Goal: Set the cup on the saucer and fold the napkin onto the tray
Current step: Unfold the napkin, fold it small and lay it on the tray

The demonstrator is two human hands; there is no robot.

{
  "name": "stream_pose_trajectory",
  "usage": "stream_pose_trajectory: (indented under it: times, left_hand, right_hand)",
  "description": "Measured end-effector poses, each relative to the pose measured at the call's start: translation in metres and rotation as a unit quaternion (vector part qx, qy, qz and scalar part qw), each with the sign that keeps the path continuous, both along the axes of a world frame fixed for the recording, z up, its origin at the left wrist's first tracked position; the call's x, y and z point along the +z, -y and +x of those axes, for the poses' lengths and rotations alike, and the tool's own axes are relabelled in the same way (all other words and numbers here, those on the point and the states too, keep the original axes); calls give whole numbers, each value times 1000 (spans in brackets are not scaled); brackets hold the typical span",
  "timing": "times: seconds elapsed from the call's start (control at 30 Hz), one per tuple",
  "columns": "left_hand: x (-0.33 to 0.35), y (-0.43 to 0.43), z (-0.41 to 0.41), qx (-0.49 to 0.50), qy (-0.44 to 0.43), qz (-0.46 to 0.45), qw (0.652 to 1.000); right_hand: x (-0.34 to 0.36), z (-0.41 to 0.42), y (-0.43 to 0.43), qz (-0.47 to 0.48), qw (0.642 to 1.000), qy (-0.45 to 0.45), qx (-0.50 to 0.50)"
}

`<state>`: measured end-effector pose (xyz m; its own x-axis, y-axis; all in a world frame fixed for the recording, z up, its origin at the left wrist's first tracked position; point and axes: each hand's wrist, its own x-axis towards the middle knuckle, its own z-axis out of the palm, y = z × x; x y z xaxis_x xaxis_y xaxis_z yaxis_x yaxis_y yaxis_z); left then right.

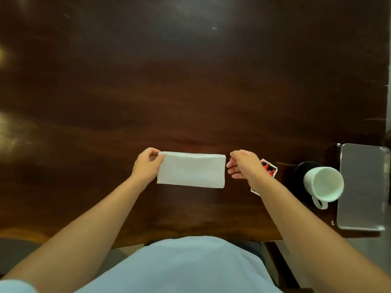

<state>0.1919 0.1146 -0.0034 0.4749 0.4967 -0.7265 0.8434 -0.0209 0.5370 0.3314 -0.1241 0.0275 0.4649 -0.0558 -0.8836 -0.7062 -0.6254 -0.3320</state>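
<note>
The table (190, 81) is dark, reddish-brown polished wood with visible grain, light scratches and pale glare patches toward its left side. A small packet (269, 168), printed in red, black and white, lies flat on the table near its front right part, partly hidden. Below the table's front edge is a light blue shirt (179, 265).

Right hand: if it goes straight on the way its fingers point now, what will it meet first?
The right hand is open, and its fingers point left at the short right edge of the folded napkin, a small gap away. It would likely meet that edge first; the height above the table is unclear.
</note>
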Motion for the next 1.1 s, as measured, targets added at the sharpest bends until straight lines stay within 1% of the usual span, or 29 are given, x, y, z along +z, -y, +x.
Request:
stream_pose_trajectory:
  times: [0.07,0.1,0.17,0.23,0.3,0.37,0.53,0.63,0.7,0.77,0.83,0.9,0.97,1.03,1.1]
  left_hand:
    - [-7,0,0,69,-6,-9,998]
    - [-8,1,-2,87,-10,-12,996]
    - [-11,4,-8,87,-18,-15,996]
    - [-12,8,-16,74,-32,-14,997]
    - [-13,11,-22,54,-45,7,998]
    - [-12,15,-25,28,-58,53,997]
    - [-12,23,-21,-4,-76,134,988]
    - [-13,31,-21,-1,-102,175,979]
    - [-12,37,-22,19,-127,193,973]
    - [-9,42,-23,52,-145,168,974]
    - [-9,43,-26,75,-141,140,977]
    - [-8,38,-28,111,-142,114,977]
    - [-4,32,-30,150,-172,82,970]
    - [1,24,-29,176,-195,24,965]
    - [12,20,-29,218,-206,-74,951]
  right_hand:
    - [-7,-6,-2,-19,999,20,37]
    - [-10,-11,-2,-37,997,38,64]
    - [-14,-24,-3,-66,987,86,118]
    - [-19,-36,-4,-81,980,108,149]
    - [-26,-47,-6,-85,981,94,148]
    - [-33,-53,-7,-98,980,88,147]
    - [-41,-51,-9,-132,976,94,144]
    - [-40,-51,-6,-153,970,113,151]
    - [-38,-57,-7,-154,973,105,135]
    - [-36,-66,-11,-135,985,66,82]
    - [-32,-75,-14,-117,992,27,25]
    - [-31,-79,-13,-110,994,11,2]
    - [-27,-80,-9,-81,996,-18,-31]
    - [-19,-77,-6,-34,996,-66,-57]
    - [-9,-73,-3,1,993,-98,-67]
